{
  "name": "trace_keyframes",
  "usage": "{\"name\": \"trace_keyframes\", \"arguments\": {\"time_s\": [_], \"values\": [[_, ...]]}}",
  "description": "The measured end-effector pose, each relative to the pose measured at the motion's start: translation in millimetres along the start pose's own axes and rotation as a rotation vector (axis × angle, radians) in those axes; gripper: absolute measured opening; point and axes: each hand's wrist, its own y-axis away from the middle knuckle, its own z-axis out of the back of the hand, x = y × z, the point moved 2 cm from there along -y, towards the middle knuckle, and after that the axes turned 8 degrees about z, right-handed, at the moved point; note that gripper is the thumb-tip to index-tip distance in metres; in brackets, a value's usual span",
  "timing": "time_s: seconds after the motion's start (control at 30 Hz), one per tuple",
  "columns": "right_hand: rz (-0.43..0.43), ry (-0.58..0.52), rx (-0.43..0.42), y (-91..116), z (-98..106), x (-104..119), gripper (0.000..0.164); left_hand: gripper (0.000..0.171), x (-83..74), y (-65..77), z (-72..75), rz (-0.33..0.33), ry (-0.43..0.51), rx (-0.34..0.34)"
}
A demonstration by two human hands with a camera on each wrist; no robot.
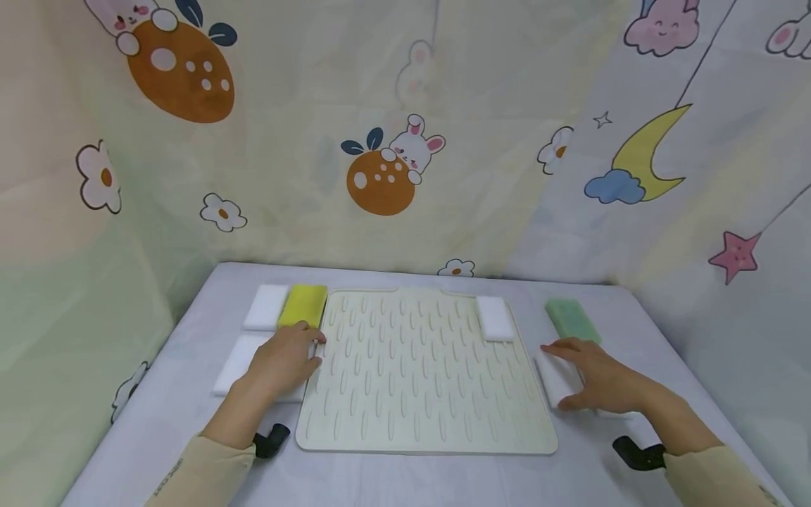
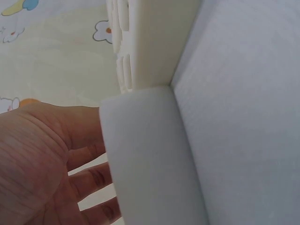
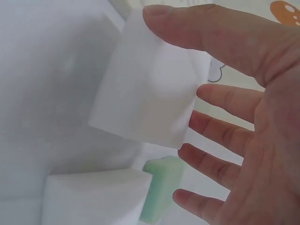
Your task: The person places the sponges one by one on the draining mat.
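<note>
My left hand (image 1: 285,357) is over a white sponge (image 2: 145,154) beside the left edge of the cream ribbed mat (image 1: 418,401). Its thumb and fingers reach the sponge; their tips are hidden behind it in the left wrist view. To the right of the mat, my right hand (image 1: 605,380) holds another white sponge (image 3: 150,89), thumb at one edge and fingertips along the opposite edge. A further white sponge (image 3: 93,199) and a green sponge (image 3: 161,187) lie near that hand. On the mat's far right corner sits one more white sponge (image 1: 494,319).
A yellow sponge (image 1: 303,305) and a white sponge (image 1: 266,308) lie at the back left. Another white block (image 1: 237,362) is left of my left wrist. A printed cloth (image 1: 285,141) rises behind the white table (image 1: 380,479).
</note>
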Motion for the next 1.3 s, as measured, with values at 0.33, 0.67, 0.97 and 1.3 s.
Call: {"name": "trace_keyframes", "arguments": {"time_s": [0.33, 0.67, 0.97, 1.3], "values": [[0.052, 0.000, -0.036, -5, 1, 16, 0.095, 0.031, -2.4, -2.5, 4.1, -0.012, 0.001, 0.001], [0.102, 0.018, -0.034, -16, -1, 30, 0.092, 0.031, -3.0, -2.2, 5.9, -0.009, -0.001, 0.009], [0.108, 0.032, -0.023, -25, -4, 38, 0.092, 0.031, -2.1, -1.2, 3.8, -0.003, -0.002, 0.008], [0.112, 0.029, -0.010, -35, -9, 46, 0.092, 0.031, -2.5, 0.9, 2.7, 0.010, -0.006, 0.013]]}}
